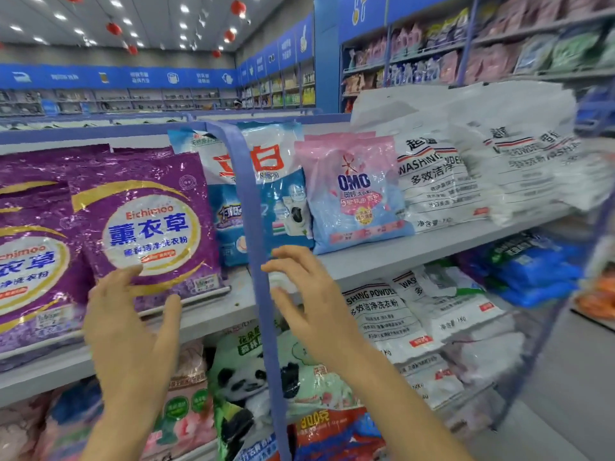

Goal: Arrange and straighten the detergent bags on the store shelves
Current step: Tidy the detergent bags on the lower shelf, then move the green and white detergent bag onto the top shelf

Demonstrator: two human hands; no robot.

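The purple bag [149,224] stands on the upper shelf [382,257], leaning back a little. Another purple bag [30,271] stands just to its left. The left hand [129,324] is at the bottom of the first purple bag. Its fingers are apart and almost straight, with the thumb out to the side. I cannot tell if it touches the bag.

To the right stands a blue and white bag [283,194], with a blue post [253,211] in front of it. The right hand [309,301] is just under this bag, beside the post, with its fingers spread and holding nothing.

Farther right are a pink bag [352,194] and then white bags [439,181]. On the shelf below are a panda bag [243,377] and more white bags [382,317].
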